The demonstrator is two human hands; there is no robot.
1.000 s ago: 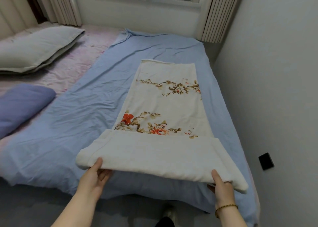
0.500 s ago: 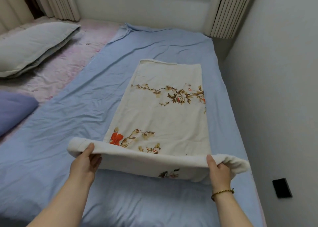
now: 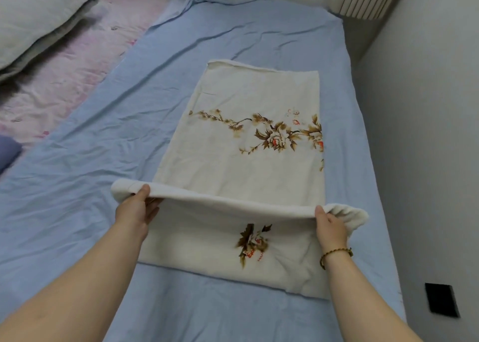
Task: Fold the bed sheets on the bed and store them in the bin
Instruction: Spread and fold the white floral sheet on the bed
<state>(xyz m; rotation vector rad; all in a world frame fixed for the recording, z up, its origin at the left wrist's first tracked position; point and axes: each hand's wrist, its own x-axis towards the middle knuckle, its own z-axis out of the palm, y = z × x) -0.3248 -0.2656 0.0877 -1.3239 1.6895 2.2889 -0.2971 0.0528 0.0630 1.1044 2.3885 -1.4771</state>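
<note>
Floral sheet (image 3: 246, 139), cream with brown and orange flowers, lies lengthwise on the blue sheet (image 3: 103, 173) that covers the bed, nearer that sheet's right edge than its left. Its far end rests flat on the blue sheet, with a thin folded hem showing. Its near part is lifted off the blue sheet as a soft doubled edge stretched between both hands. Under this raised edge a lower layer of the same cloth lies on the blue sheet, showing one brown flower print, and its near border is a little rumpled at the right corner.

The left hand (image 3: 136, 210) grasps the raised edge close to its left end, thumb on top and fingers tucked beneath the cloth. The right hand (image 3: 330, 227) grasps the edge close to its right end in the same way, thumb over and fingers under, with a loose bunch of cloth hanging past it. A beaded bracelet (image 3: 334, 253) circles the right wrist. Both forearms reach out over the near part of the blue sheet.

Beside the blue sheet's left edge lies a wrinkled pink cover (image 3: 64, 82), and a grey pillow (image 3: 33, 22) sits on that cover. Along the blue sheet's right edge runs a pale wall (image 3: 427, 134), with a small black square (image 3: 440, 302) on it near the sheet's near corner.
</note>
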